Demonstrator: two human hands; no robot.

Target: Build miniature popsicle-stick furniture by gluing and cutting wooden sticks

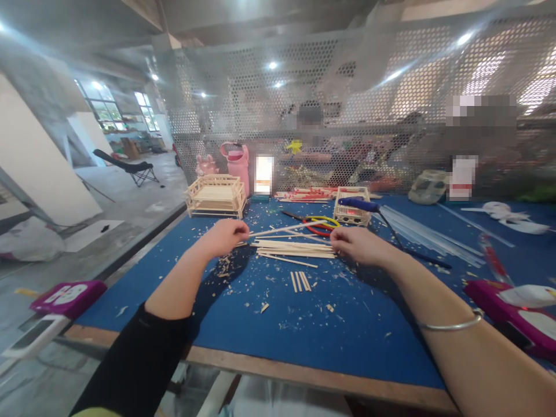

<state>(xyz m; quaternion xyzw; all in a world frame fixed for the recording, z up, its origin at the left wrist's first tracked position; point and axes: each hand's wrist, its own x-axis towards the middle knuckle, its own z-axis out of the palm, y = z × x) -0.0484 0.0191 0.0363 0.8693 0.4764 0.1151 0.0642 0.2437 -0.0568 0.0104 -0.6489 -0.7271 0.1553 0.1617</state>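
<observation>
My left hand [230, 236] is closed in a pinch on one end of a thin wooden stick [289, 227], which points to the right over the blue mat. My right hand [354, 244] has its fingers curled together at the right ends of a loose bundle of wooden sticks [295, 249]; what the fingertips hold, if anything, is hidden. Nearer to me lie several short cut sticks [300, 282], side by side. Behind the bundle rest pliers with red and yellow handles [324, 226], partly crossed by the held stick.
A wooden stick frame [216, 197] stands back left beside a pink bottle [237, 168]. Further right are a smaller stick frame [351, 208], a blue-handled tool [359, 204] and clear glue sticks [428, 231]. A perforated metal screen [252, 92] rises behind. Wood scraps litter the mat.
</observation>
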